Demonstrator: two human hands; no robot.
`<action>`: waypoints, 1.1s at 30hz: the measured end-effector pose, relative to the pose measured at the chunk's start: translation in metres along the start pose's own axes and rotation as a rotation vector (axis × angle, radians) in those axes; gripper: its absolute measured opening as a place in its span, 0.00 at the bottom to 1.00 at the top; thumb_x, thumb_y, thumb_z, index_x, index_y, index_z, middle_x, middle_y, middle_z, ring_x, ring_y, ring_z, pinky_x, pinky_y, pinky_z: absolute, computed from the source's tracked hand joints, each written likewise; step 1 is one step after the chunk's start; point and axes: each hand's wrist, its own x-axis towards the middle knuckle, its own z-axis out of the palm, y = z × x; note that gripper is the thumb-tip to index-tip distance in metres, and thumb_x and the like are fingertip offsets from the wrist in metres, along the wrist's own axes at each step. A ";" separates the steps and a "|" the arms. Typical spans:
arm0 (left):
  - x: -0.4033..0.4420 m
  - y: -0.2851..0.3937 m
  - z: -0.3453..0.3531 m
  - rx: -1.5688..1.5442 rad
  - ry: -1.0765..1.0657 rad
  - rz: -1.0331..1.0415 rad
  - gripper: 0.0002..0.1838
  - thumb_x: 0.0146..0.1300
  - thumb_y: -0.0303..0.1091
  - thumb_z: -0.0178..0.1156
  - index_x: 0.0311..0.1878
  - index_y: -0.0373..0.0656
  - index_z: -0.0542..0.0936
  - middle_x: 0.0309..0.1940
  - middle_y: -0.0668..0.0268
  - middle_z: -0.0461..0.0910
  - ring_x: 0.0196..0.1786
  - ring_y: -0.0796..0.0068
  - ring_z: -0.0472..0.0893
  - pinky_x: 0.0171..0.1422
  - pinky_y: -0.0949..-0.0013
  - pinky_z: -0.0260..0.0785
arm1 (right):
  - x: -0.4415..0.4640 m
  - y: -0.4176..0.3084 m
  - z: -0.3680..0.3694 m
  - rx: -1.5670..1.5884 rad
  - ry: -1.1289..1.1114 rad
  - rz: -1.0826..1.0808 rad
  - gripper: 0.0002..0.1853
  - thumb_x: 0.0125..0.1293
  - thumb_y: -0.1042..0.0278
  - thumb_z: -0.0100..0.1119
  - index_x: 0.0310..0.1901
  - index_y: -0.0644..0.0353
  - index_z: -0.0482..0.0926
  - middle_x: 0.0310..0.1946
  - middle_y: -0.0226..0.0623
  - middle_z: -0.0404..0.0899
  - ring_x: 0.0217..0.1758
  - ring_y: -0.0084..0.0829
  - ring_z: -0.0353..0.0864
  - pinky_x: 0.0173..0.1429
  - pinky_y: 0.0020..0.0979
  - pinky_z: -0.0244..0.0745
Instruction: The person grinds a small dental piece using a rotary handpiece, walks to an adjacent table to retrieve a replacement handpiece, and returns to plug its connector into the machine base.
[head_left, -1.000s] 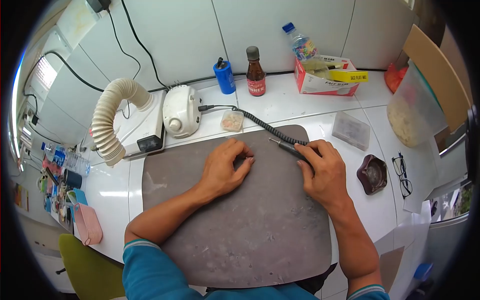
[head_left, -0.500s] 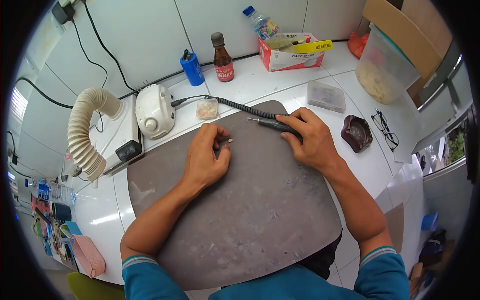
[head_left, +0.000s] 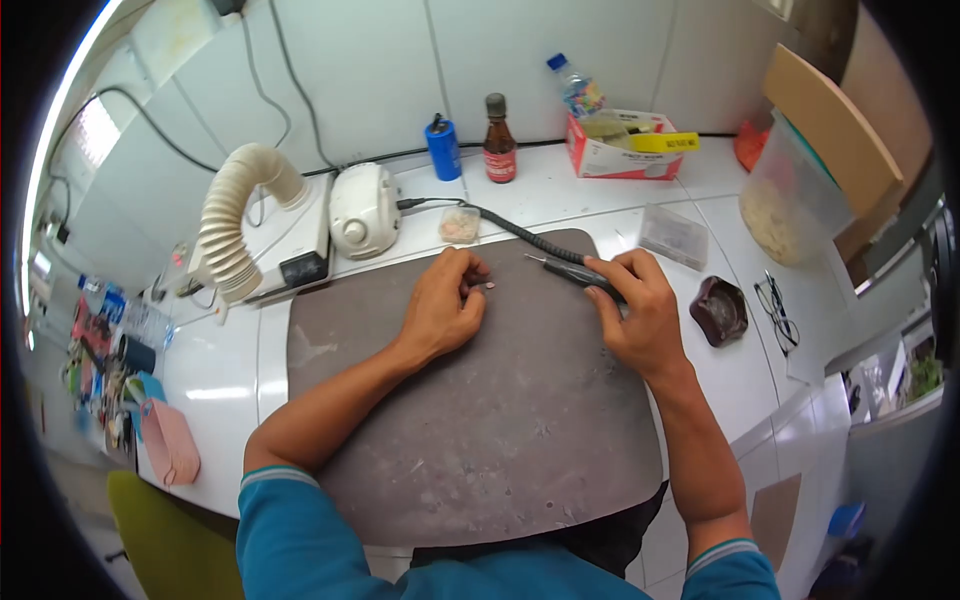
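Note:
My right hand [head_left: 638, 305] is closed around a black rotary handpiece [head_left: 568, 270] over the far right part of the grey mat [head_left: 460, 430]. Its thin metal tip points left, and a black coiled cord [head_left: 525, 237] links it to the white control unit [head_left: 363, 210]. To the left, my left hand [head_left: 440, 305] rests on the mat with curled fingers. A tiny pale pink piece [head_left: 490, 286] shows at its fingertips, apparently pinched there; it is too small to name. The handpiece tip is a short way from this piece, not touching it.
Behind the mat stand a small box of pale pieces [head_left: 460, 226], a blue cylinder [head_left: 443, 150], a brown bottle [head_left: 499, 145] and a mask box [head_left: 625, 158]. A ribbed hose [head_left: 230, 215] arches at left. On the right are a clear case [head_left: 674, 237], a dark dish [head_left: 719, 312] and glasses [head_left: 778, 312].
The camera view has shifted, so the whole scene sits further right at the back. Both hands keep nearly the same pose, the right still holding the handpiece.

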 end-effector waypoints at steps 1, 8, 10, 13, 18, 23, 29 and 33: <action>0.000 0.000 0.001 -0.003 0.013 0.010 0.14 0.66 0.21 0.63 0.54 0.36 0.81 0.46 0.58 0.82 0.40 0.65 0.81 0.47 0.61 0.76 | -0.001 -0.003 0.000 0.054 0.015 -0.003 0.20 0.63 0.78 0.79 0.58 0.60 0.93 0.44 0.42 0.82 0.47 0.44 0.83 0.53 0.41 0.81; -0.010 0.020 0.000 0.060 0.071 0.013 0.12 0.75 0.33 0.68 0.55 0.40 0.80 0.49 0.53 0.81 0.47 0.47 0.87 0.51 0.48 0.81 | 0.005 -0.021 -0.012 0.225 0.007 -0.094 0.19 0.64 0.83 0.76 0.57 0.63 0.93 0.43 0.43 0.82 0.46 0.43 0.83 0.52 0.40 0.81; -0.012 0.027 -0.003 0.198 0.019 -0.013 0.13 0.77 0.34 0.69 0.58 0.40 0.80 0.52 0.51 0.80 0.51 0.43 0.87 0.54 0.46 0.81 | 0.007 -0.024 -0.023 0.265 0.005 -0.063 0.18 0.65 0.84 0.75 0.57 0.63 0.93 0.43 0.43 0.82 0.46 0.42 0.84 0.52 0.40 0.81; -0.028 0.068 -0.018 0.270 -0.043 -0.107 0.15 0.79 0.36 0.68 0.61 0.41 0.80 0.57 0.49 0.79 0.56 0.41 0.85 0.59 0.45 0.81 | -0.011 -0.036 -0.066 0.356 -0.027 -0.045 0.16 0.68 0.85 0.73 0.57 0.63 0.92 0.43 0.44 0.83 0.45 0.44 0.86 0.50 0.41 0.82; -0.136 0.184 -0.035 0.368 0.115 -0.259 0.21 0.80 0.34 0.67 0.71 0.41 0.79 0.67 0.48 0.78 0.62 0.42 0.85 0.67 0.49 0.81 | -0.108 -0.033 -0.128 0.484 -0.235 0.192 0.15 0.69 0.86 0.68 0.54 0.64 0.92 0.50 0.48 0.91 0.55 0.52 0.92 0.64 0.46 0.87; -0.277 0.290 -0.025 0.325 0.610 -0.778 0.18 0.81 0.35 0.67 0.68 0.40 0.83 0.60 0.48 0.84 0.53 0.51 0.90 0.59 0.52 0.83 | -0.171 -0.011 -0.142 0.297 -0.480 0.087 0.26 0.74 0.80 0.65 0.74 0.63 0.84 0.76 0.52 0.82 0.85 0.55 0.76 0.92 0.56 0.63; -0.485 0.303 -0.051 0.222 0.928 -1.437 0.22 0.87 0.49 0.59 0.65 0.37 0.84 0.44 0.52 0.89 0.44 0.59 0.90 0.51 0.55 0.83 | -0.176 0.006 -0.141 0.266 -0.621 -0.027 0.31 0.80 0.80 0.58 0.82 0.64 0.76 0.86 0.51 0.73 0.93 0.55 0.64 0.96 0.58 0.53; -0.570 0.351 -0.013 0.095 0.744 -1.899 0.26 0.85 0.55 0.58 0.63 0.40 0.87 0.46 0.49 0.92 0.50 0.52 0.92 0.60 0.52 0.83 | -0.172 0.009 -0.144 0.255 -0.668 -0.070 0.33 0.80 0.80 0.58 0.85 0.63 0.73 0.87 0.52 0.70 0.94 0.54 0.61 0.97 0.58 0.50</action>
